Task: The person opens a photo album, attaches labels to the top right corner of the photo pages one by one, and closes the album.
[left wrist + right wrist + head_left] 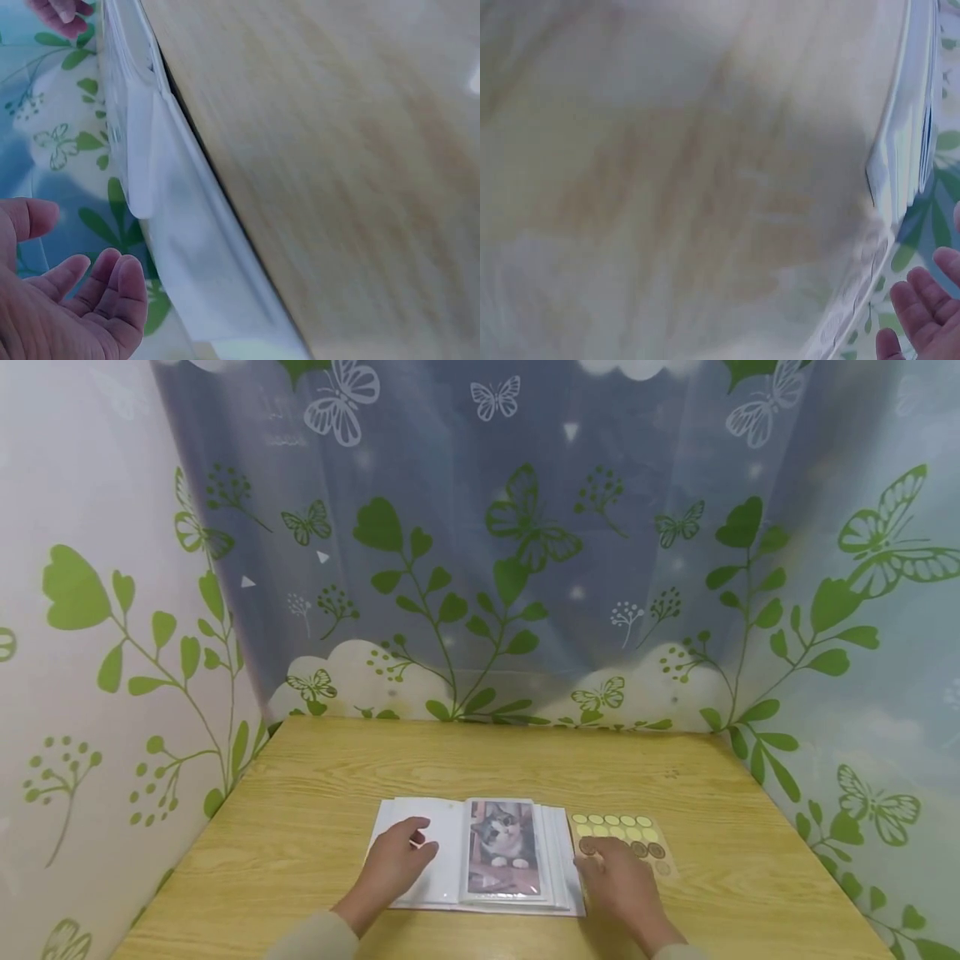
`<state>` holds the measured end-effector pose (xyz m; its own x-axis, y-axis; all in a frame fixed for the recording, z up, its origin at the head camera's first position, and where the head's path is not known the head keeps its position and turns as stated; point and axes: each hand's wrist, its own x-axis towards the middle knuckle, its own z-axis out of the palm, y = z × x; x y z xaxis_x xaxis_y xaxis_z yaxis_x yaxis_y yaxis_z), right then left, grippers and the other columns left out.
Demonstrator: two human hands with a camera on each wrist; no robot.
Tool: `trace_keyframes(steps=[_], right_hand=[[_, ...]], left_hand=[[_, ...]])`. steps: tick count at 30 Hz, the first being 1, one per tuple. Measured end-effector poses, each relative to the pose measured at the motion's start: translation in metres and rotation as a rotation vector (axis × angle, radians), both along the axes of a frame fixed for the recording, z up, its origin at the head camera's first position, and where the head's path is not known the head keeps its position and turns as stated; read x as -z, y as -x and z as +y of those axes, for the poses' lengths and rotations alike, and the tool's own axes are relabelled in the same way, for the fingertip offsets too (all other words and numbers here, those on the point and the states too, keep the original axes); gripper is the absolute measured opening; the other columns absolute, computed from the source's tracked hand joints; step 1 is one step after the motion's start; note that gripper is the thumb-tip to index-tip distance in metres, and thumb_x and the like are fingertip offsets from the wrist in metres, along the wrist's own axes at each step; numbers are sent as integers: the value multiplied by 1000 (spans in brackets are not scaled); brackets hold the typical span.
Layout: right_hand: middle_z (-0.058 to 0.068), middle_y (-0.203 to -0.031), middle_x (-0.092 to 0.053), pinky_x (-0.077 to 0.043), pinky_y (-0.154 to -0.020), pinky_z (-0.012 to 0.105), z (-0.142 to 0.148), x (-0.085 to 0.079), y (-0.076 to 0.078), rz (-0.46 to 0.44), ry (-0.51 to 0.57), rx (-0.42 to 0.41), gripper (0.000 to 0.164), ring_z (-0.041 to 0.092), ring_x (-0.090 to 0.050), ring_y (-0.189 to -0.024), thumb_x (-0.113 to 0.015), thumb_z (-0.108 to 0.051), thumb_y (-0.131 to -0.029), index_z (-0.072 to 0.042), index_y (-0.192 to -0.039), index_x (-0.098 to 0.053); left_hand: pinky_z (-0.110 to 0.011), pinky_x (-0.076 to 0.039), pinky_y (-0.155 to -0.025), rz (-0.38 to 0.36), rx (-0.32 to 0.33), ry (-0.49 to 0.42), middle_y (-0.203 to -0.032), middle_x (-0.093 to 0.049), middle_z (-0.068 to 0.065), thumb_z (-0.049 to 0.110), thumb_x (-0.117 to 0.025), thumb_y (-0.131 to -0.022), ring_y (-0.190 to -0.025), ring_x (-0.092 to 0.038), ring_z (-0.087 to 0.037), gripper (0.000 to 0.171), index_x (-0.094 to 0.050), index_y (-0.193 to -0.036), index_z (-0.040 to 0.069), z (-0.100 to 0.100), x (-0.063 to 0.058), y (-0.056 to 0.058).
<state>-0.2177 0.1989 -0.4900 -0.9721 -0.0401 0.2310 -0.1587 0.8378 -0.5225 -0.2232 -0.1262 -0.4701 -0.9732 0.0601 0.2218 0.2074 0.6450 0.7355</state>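
Observation:
An open photo album (444,877) lies on the table, with a cat photo (504,843) in a clear sleeve on its right side. Over the blank left page hovers my left hand (397,860), fingers loosely bent and nothing in them; the left wrist view shows that hand (82,307) beside the white page (202,247). My right hand (618,881) is at the album's right edge, above a sheet of round stickers (612,821) and covering part of it. In the right wrist view the right hand's fingers (915,300) are relaxed and hold nothing.
The wooden table (480,756) extends behind and to both sides of the album. A curtain (480,610) printed with butterflies and leaves closes off the back and sides. More album pages (557,852) are stacked under the cat photo.

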Motion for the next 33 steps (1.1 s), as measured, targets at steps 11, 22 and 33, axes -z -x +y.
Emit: trace_keyframes(steps=[11, 22, 33], right_hand=[[34, -134, -52, -43, -90, 69, 49, -15, 17, -153, 8, 98, 50, 50, -55, -116, -55, -31, -99, 6, -134, -56], [37, -138, -46, -33, -91, 79, 91, -15, 28, -254, -20, 150, 62, 58, -45, -122, -48, -39, -102, 11, -139, -45], [40, -136, -45, -36, -92, 75, 109, -18, 29, -294, -50, 213, 62, 59, -44, -121, -46, -38, -101, 12, -138, -43]], left_hand=[[-43, -53, -72, -59, 87, 48, -101, -65, -16, 18, -66, -88, -87, -62, -29, 44, -60, -125, -5, 48, -7, 22], [-50, -51, -85, -76, 149, 60, -109, -64, -18, 17, -63, -89, -99, -62, -34, 45, -59, -128, -6, 100, -13, 32], [-51, -51, -92, -17, 166, 198, -117, -63, -20, 22, -67, -90, -109, -60, -38, 43, -63, -126, -1, 148, -12, 41]])
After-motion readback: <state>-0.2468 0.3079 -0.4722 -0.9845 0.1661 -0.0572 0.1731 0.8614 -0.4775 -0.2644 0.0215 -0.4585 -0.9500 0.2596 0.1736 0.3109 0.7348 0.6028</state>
